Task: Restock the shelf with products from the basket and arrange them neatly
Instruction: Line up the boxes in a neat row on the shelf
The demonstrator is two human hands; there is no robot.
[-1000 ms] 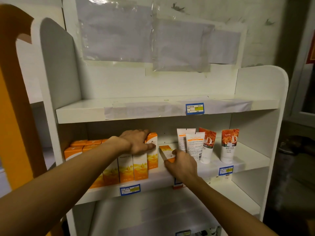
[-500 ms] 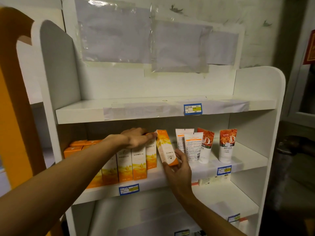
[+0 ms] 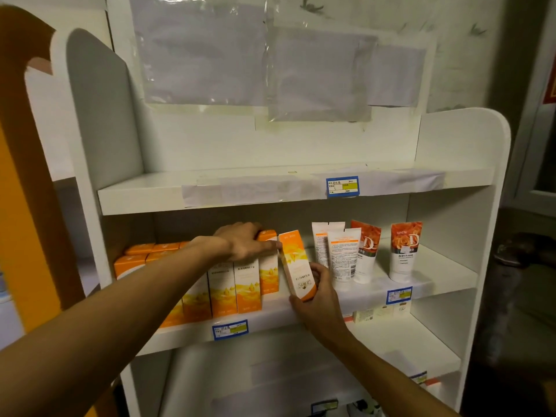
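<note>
So the orange box (image 3: pixel 296 264) that lay flat a second ago is now nearly upright, right hand (image 3: pixel 319 299) gripping its lower end, just right of the boxed row (image 3: pixel 240 284). Left hand (image 3: pixel 245 243) lies flat on that row's tops, steadying it. Looks about slotted in. Right of the row: four tubes (image 3: pixel 344 254). Boxes: I count maybe nine, some hidden.

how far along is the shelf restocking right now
Done: a row of orange boxes stands on the middle shelf, with tubes to their right. In hand: the right hand grips a tilted orange box beside the row, while the left hand rests on the boxes' tops. Left: standing it straight. The basket is out of view.
</note>
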